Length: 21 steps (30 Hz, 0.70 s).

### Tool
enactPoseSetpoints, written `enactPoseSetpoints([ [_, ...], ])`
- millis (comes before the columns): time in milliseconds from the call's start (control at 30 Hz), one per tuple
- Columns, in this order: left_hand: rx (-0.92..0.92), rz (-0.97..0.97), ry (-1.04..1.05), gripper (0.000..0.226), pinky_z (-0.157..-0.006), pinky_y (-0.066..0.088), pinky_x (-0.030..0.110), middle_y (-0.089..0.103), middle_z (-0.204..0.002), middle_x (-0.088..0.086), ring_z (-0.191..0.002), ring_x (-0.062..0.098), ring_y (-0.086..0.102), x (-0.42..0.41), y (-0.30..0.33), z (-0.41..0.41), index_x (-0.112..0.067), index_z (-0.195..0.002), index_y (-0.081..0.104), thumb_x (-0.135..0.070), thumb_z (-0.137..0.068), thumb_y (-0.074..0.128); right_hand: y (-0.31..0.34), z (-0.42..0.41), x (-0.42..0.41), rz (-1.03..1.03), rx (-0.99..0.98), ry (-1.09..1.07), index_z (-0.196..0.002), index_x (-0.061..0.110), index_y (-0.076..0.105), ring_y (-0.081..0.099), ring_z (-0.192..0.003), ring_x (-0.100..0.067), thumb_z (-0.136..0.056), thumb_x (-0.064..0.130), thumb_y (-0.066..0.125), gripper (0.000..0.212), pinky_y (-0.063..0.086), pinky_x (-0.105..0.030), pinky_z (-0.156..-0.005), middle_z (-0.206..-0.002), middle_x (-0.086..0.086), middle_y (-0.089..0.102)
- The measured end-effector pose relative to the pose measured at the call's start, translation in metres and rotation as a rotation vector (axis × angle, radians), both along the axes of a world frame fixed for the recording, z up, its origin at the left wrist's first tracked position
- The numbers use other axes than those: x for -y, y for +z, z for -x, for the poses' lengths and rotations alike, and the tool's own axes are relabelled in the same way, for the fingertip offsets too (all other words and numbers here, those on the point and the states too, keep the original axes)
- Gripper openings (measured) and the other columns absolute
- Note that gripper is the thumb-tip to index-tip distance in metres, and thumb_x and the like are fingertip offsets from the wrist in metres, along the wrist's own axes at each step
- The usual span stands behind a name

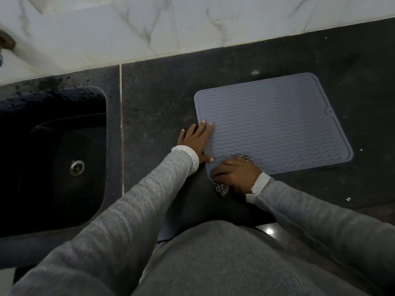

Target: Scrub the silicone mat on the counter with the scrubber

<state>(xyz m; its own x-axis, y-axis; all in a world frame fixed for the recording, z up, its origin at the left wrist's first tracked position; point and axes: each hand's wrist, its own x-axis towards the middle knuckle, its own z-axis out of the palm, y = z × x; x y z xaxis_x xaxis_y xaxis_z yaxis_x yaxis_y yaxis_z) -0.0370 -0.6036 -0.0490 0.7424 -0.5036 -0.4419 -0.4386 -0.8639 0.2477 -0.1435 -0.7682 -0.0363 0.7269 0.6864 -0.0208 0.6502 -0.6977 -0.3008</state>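
A left hand (195,140) with fingers spread flat pins the mat (275,122) on the tabletop (158,107) while the right hand (236,173) clutches the scrubber (221,187) at its near corner, most of it seemingly unscrubbed.

I see most of the silicone mat (277,124) lying bare, so its far and right parts are free for a pass. My left hand (195,141) lies flat on the mat's left edge, blocking that side, and my right hand (236,173) with the scrubber (221,186) covers the near left corner. The dark surface (162,107) between mat and sink (53,159) is open. The sink drops away at the left. The marble wall (149,28) closes off the far side.
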Motion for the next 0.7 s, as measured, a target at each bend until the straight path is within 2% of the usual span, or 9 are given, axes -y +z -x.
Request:
enactPoseSetpoints([
  [100,0.015,-0.059,-0.017,0.11,-0.115,-0.003,0.052,-0.009,-0.158,-0.002,-0.145,0.026,-0.002,0.002,0.003,-0.002,-0.029,-0.148,-0.01,-0.056,-0.075,0.067,0.005,0.003,0.019,-0.006,0.06,0.103,-0.085,0.016,0.076,0.07,-0.083,-0.023,-0.049,0.006,0.085,0.039,0.058,-0.037,-0.068,-0.093,0.001,0.074],
  [167,0.017,-0.079,-0.021,0.11,-0.114,-0.004,0.052,-0.009,-0.158,-0.002,-0.145,0.027,-0.003,0.003,0.004,-0.002,-0.029,-0.148,-0.011,-0.056,-0.075,0.066,0.008,0.004,0.035,-0.011,0.028,0.12,-0.083,0.016,0.076,0.071,-0.079,-0.021,-0.045,0.006,0.088,0.042,0.059,-0.035,-0.064,-0.09,0.002,0.075],
  [300,0.017,-0.104,-0.018,0.111,-0.114,-0.005,0.053,-0.01,-0.158,-0.002,-0.145,0.028,-0.003,0.005,0.004,-0.003,-0.029,-0.148,-0.012,-0.057,-0.075,0.066,0.005,0.0,0.038,-0.033,0.046,0.129,-0.086,0.013,0.076,0.071,-0.082,-0.023,-0.049,0.0,0.085,0.04,0.059,-0.039,-0.062,-0.093,-0.001,0.075],
  [467,0.009,-0.118,-0.011,0.11,-0.113,-0.006,0.053,-0.012,-0.158,-0.004,-0.145,0.028,-0.004,0.005,0.002,-0.003,-0.031,-0.148,-0.012,-0.058,-0.074,0.066,0.003,0.001,0.022,-0.03,0.094,0.145,-0.083,0.02,0.077,0.071,-0.081,-0.018,-0.048,0.008,0.088,0.039,0.058,-0.032,-0.061,-0.09,0.005,0.075],
  [700,0.006,-0.122,-0.009,0.111,-0.112,-0.006,0.055,-0.012,-0.158,-0.004,-0.145,0.03,-0.003,0.004,-0.001,-0.004,-0.031,-0.148,-0.011,-0.058,-0.073,0.066,0.009,0.01,0.081,-0.012,0.073,0.086,-0.086,0.013,0.076,0.071,-0.079,-0.024,-0.043,0.003,0.089,0.046,0.059,-0.04,-0.064,-0.09,-0.002,0.075],
])
